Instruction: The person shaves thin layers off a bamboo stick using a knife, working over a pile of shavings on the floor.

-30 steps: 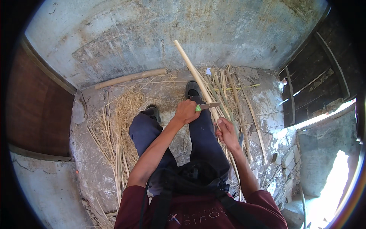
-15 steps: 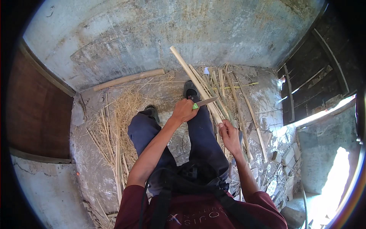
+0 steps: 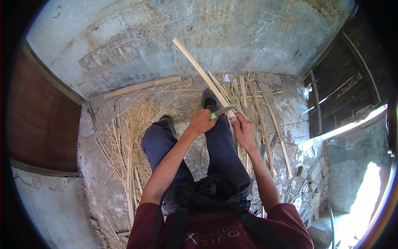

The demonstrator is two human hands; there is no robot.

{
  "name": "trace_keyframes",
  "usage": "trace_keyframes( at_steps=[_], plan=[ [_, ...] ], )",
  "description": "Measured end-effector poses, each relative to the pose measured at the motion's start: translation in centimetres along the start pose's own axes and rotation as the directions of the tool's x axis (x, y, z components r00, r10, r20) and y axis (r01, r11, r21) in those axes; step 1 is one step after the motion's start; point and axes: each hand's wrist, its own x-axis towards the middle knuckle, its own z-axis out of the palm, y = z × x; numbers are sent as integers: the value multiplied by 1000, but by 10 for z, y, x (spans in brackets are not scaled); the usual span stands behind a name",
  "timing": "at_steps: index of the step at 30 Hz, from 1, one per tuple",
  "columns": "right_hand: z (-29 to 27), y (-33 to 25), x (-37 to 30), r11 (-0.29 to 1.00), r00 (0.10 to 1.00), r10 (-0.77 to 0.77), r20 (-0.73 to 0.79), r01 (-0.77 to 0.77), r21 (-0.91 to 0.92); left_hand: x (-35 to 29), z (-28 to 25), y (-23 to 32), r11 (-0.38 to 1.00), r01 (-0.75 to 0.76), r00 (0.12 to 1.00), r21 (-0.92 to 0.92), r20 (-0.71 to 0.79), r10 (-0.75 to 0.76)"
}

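We see the left grip (image 3: 202, 120) wrapped around one green-handled knife (image 3: 222, 111), which points to two o'clock and crosses one long pale stick (image 3: 199, 68). At three o'clock from it, the right grip (image 3: 243, 128) pinches the stick, which runs away toward eleven o'clock. Beyond the left grip we count two dark shoes (image 3: 209, 97), at twelve and nine; loose straw (image 3: 139, 114) lies at nine, one thick pole (image 3: 143, 87) at ten. At six, pale lettering marks the maroon shirt (image 3: 257, 226).
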Motion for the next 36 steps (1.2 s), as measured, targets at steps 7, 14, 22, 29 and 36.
trace_keyframes(
  at_steps=[7, 14, 22, 29, 36],
  plan=[
    [-5, -3, -10, 996, 997, 75, 17, -74, -58, -1, 2, 4, 1000, -11, 998, 15, -55, 12],
    [-4, -3, -24, 988, 989, 151, 5, -151, 14, -1, 4, 5, 995, -68, 995, 72, -67, 73],
    [-5, -8, -36, 989, 990, 134, -46, -136, -55, -2, 2, 7, 995, -23, 1000, 93, -18, 25],
    [-8, -15, -39, 984, 989, 144, -31, -147, -98, -1, 0, 7, 993, -47, 998, 107, -46, 52],
    [-12, -28, -44, 984, 986, 161, -37, -163, -75, -1, 1, 4, 997, -30, 999, 74, -26, 32]
  ],
)
